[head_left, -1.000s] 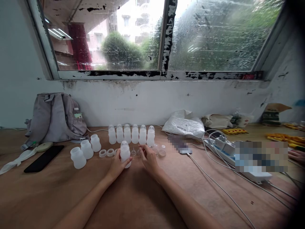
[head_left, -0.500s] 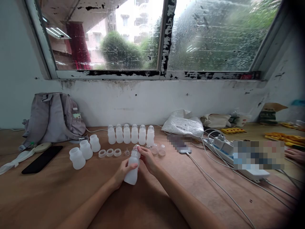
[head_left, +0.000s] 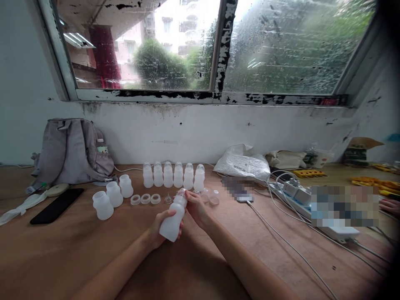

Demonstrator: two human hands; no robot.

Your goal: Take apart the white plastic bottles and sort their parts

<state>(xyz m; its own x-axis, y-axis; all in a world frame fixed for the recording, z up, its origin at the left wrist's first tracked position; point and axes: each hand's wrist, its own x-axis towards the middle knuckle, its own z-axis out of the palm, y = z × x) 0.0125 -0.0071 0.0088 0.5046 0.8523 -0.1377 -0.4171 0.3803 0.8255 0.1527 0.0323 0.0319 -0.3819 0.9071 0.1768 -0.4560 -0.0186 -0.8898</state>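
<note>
A frosted white baby bottle (head_left: 171, 225) leans to the right above the table, its clear top upward. My left hand (head_left: 158, 228) is wrapped around its body. At the bottle's top, the fingers of my right hand (head_left: 196, 207) are closed on the clear cap or collar, partly hiding it. Just beyond lie a clear teat (head_left: 168, 198) and three collar rings (head_left: 145, 198). Clear domed caps (head_left: 214, 198) sit behind my right hand, some of them covered by it. To the left stand three open bottle bodies (head_left: 103, 206).
Several capped bottles (head_left: 168, 175) stand in a row near the wall. A backpack (head_left: 73, 150) and a black phone (head_left: 56, 206) are at left. Toward the right are a silvery bag (head_left: 242, 162), a power strip (head_left: 339, 230) with cables and a blurred patch. Another person's hand (head_left: 389, 205) shows at the right edge.
Both hands still hold the bottle. It has tilted further, its base swinging slightly left and its top right. The view has shifted slightly.
</note>
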